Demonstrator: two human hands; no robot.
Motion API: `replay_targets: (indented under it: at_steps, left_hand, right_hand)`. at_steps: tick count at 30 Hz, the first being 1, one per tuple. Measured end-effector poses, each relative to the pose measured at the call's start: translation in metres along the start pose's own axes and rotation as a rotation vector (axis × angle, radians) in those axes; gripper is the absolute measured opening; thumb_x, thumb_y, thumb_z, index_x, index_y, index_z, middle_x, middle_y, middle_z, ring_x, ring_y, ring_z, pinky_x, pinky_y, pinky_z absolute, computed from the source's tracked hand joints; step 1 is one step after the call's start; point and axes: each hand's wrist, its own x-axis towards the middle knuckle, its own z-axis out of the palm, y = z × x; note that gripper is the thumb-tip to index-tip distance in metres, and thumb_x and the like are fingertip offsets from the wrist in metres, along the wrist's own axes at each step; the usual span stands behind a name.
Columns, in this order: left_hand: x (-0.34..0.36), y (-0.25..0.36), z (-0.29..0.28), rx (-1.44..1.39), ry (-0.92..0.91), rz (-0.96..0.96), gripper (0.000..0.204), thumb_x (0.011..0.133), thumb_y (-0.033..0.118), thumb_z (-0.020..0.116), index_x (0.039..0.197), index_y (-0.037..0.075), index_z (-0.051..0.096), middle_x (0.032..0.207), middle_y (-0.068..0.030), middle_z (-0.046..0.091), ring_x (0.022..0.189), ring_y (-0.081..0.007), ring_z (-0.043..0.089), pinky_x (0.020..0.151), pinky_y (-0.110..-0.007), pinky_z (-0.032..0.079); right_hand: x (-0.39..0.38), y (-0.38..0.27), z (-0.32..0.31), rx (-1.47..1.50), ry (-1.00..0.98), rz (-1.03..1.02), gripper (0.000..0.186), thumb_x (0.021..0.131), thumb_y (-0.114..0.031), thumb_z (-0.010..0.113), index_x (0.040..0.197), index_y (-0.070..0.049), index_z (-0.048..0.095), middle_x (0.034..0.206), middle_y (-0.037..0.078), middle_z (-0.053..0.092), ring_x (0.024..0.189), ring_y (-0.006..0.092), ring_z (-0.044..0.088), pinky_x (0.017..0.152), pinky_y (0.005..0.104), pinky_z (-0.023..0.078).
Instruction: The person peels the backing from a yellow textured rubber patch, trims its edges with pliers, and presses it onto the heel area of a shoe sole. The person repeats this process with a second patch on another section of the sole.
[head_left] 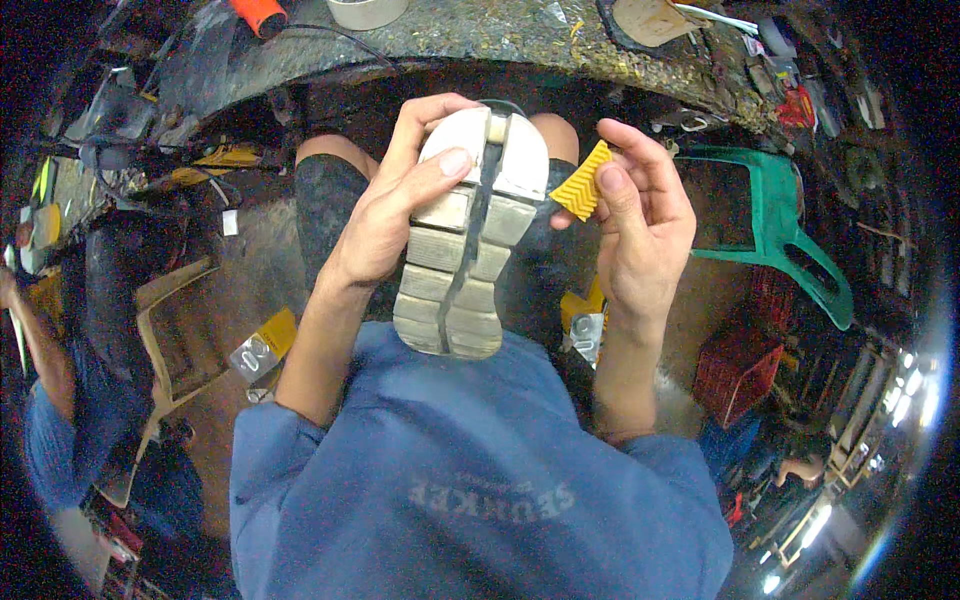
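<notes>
My left hand (400, 205) grips a shoe (430, 270) at its upper end, with the thumb pressed on the sole. The sole faces me; it is off-white, cut into blocks, with a dark groove winding down its middle. Two smooth, cleaner white patches cover the upper end. To the right of the shoe, my right hand (635, 200) pinches a small yellow ribbed rubber piece (582, 184) between thumb and fingers. Its zigzag ridges show, and it is held just apart from the sole. The shoe's upper is mostly hidden behind the sole.
Ahead is a worn, stained workbench (480, 45) with a roll of tape (366, 10) and an orange object (260, 14). A green plastic chair (775, 205) and a red crate (740, 365) stand at right. Another person's arm (45, 350) shows at far left, near a cardboard piece (165, 340).
</notes>
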Motion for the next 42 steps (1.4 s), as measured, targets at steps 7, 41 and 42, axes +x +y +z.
replay_targets:
  at_steps: [7, 41, 42]
  left_hand:
    - [0.018, 0.011, 0.015, 0.394, 0.026, 0.230, 0.042, 0.101, 0.031, 0.059, 0.133, 0.005, 0.051, 0.151, -0.0142, 0.042, 0.140, -0.0249, 0.041, 0.117, -0.038, 0.032]
    - [0.009, 0.022, 0.042, 0.373, -0.122, 0.093, 0.043, 0.099, 0.020, 0.061, 0.139, 0.005, 0.054, 0.135, -0.0096, 0.059, 0.128, -0.0198, 0.056, 0.110, -0.035, 0.042]
    - [0.009, 0.022, 0.042, 0.383, -0.124, 0.100, 0.044, 0.099, 0.020, 0.061, 0.139, 0.005, 0.053, 0.135, -0.0096, 0.059, 0.127, -0.0199, 0.056, 0.110, -0.035, 0.043]
  right_hand:
    - [0.000, -0.012, -0.004, -0.099, 0.052, 0.023, 0.031, 0.100, -0.008, 0.066, 0.127, 0.007, 0.064, 0.093, 0.009, 0.068, 0.065, 0.0112, 0.063, 0.049, 0.0239, 0.053]
    - [0.004, -0.023, -0.011, -0.289, -0.023, -0.072, 0.019, 0.094, 0.000, 0.072, 0.113, 0.002, 0.076, 0.097, 0.007, 0.068, 0.060, 0.0050, 0.056, 0.047, 0.0184, 0.042]
    - [0.004, -0.023, -0.010, -0.269, -0.022, -0.065, 0.019, 0.094, 0.000, 0.073, 0.113, 0.002, 0.076, 0.097, 0.007, 0.068, 0.060, 0.0050, 0.056, 0.047, 0.0184, 0.042]
